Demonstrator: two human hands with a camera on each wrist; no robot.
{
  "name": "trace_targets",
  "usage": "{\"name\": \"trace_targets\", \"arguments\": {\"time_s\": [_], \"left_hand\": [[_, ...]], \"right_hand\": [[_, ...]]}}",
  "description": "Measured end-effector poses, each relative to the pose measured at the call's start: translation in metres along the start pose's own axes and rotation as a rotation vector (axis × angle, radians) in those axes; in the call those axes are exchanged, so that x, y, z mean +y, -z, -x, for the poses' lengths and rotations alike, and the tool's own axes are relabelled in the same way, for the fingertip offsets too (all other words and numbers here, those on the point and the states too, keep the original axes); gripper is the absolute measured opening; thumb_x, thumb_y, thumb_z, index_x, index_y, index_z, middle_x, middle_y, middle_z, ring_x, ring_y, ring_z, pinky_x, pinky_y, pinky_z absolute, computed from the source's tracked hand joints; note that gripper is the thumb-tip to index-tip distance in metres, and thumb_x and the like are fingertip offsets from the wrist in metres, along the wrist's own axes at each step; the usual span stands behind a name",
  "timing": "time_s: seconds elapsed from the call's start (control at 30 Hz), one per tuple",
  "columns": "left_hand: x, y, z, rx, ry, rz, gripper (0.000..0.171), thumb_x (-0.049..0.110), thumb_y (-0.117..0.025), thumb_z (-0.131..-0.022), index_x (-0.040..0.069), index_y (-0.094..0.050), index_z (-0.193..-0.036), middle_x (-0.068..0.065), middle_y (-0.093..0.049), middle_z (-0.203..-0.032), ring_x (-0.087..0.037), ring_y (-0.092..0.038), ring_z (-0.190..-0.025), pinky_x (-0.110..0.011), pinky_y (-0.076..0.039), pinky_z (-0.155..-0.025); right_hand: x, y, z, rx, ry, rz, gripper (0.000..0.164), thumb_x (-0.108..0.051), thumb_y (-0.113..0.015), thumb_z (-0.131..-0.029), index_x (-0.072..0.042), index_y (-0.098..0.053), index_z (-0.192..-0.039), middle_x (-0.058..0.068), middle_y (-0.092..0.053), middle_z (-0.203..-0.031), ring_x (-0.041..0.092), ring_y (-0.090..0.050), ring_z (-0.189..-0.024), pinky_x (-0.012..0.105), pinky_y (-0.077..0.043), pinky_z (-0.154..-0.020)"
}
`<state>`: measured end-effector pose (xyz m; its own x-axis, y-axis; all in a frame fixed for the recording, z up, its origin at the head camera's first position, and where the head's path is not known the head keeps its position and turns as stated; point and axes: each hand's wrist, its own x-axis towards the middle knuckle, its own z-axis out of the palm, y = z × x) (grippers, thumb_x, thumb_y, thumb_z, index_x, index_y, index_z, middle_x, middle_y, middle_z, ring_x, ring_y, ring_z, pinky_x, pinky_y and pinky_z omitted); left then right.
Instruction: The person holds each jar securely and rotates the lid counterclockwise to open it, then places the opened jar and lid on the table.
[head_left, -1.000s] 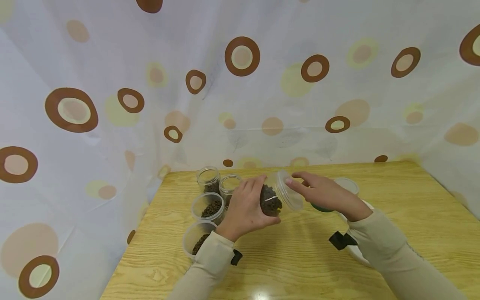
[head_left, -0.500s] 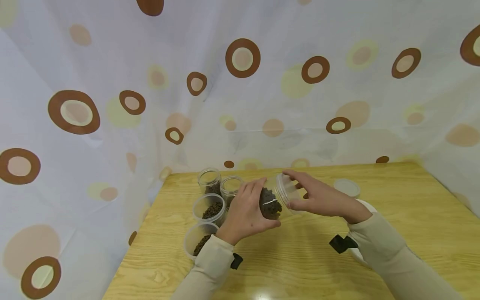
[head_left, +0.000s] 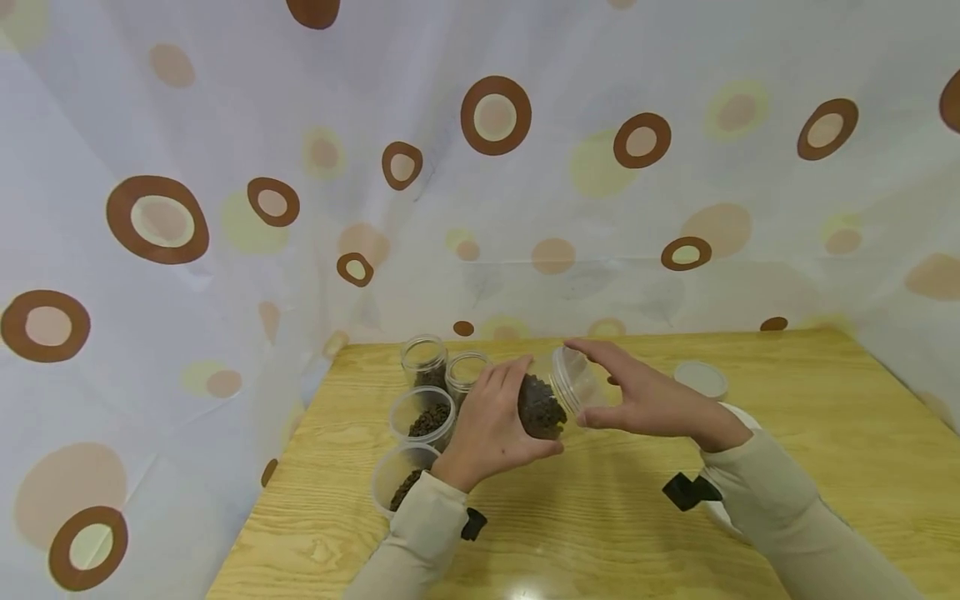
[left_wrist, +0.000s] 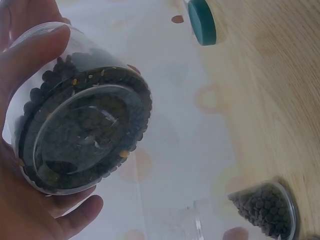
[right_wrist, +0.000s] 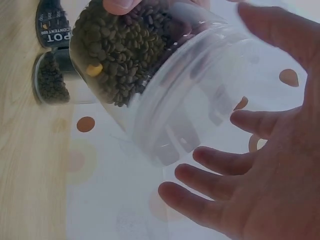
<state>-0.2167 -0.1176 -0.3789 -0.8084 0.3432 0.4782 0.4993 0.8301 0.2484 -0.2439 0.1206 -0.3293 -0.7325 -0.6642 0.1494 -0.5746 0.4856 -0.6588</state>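
Note:
My left hand [head_left: 491, 429] grips a clear plastic jar [head_left: 542, 407] part-filled with dark pellets, its fingers and thumb round the body. The jar is held tilted above the table, its base toward the left wrist camera and its translucent lid [head_left: 576, 383] facing right. Around that lid my right hand [head_left: 656, 400] is spread, thumb and fingers on opposite sides. Seen from the right wrist, the right fingertips [right_wrist: 200, 155] stand slightly off the lid, not curled on it; whether the thumb touches it I cannot tell.
Several clear containers with dark pellets, such as an uncovered tub [head_left: 423, 417], stand at the left of the wooden table [head_left: 585, 533]. A pale lid [head_left: 701, 379] lies at the right. A green lid [left_wrist: 202, 22] shows in the left wrist view. Patterned curtain [head_left: 555, 183] surrounds the table.
My right hand has gone from fingertips over the lid's near face to thumb and fingers spread about its rim, covering the green lid. My left hand keeps holding the jar in nearly the same place.

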Motion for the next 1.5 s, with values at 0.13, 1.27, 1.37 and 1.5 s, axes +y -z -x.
{"name": "trace_targets", "arguments": {"time_s": [0.13, 1.27, 1.37, 1.5], "left_hand": [[0.001, 0.001, 0.000, 0.011, 0.005, 0.019, 0.108, 0.057, -0.088, -0.063, 0.013, -0.039, -0.149, -0.009, -0.058, -0.138, -0.026, -0.056, -0.125, -0.045, -0.051, -0.102], [0.010, -0.002, 0.001, 0.031, -0.031, -0.089, 0.109, 0.059, -0.088, -0.061, 0.016, -0.040, -0.148, -0.005, -0.059, -0.136, -0.024, -0.056, -0.125, -0.047, -0.047, -0.104], [0.010, -0.004, 0.000, 0.027, -0.033, -0.089, 0.109, 0.060, -0.087, -0.061, 0.016, -0.040, -0.149, -0.005, -0.059, -0.137, -0.024, -0.056, -0.126, -0.047, -0.046, -0.105], [0.011, -0.007, -0.002, 0.018, -0.044, -0.072, 0.110, 0.060, -0.088, -0.061, 0.015, -0.039, -0.149, -0.006, -0.059, -0.137, -0.025, -0.055, -0.126, -0.047, -0.046, -0.107]], "right_hand": [[-0.001, 0.001, 0.002, 0.014, -0.015, -0.017, 0.074, -0.038, -0.058, -0.100, -0.020, -0.018, -0.159, 0.018, -0.020, -0.163, 0.047, -0.028, -0.146, 0.069, -0.036, -0.106], [-0.009, 0.006, -0.006, -0.123, -0.428, 0.004, 0.086, -0.070, -0.040, -0.096, -0.013, -0.021, -0.158, 0.014, -0.066, -0.112, 0.018, -0.062, -0.080, 0.033, -0.052, -0.060], [-0.008, 0.008, -0.005, -0.119, -0.420, 0.006, 0.087, -0.069, -0.043, -0.095, -0.014, -0.022, -0.158, 0.014, -0.066, -0.113, 0.019, -0.063, -0.080, 0.034, -0.052, -0.062], [-0.004, 0.010, 0.001, -0.133, -0.328, 0.009, 0.088, -0.063, -0.050, -0.095, -0.013, -0.017, -0.159, 0.022, -0.058, -0.134, 0.030, -0.066, -0.104, 0.042, -0.056, -0.076]]}}
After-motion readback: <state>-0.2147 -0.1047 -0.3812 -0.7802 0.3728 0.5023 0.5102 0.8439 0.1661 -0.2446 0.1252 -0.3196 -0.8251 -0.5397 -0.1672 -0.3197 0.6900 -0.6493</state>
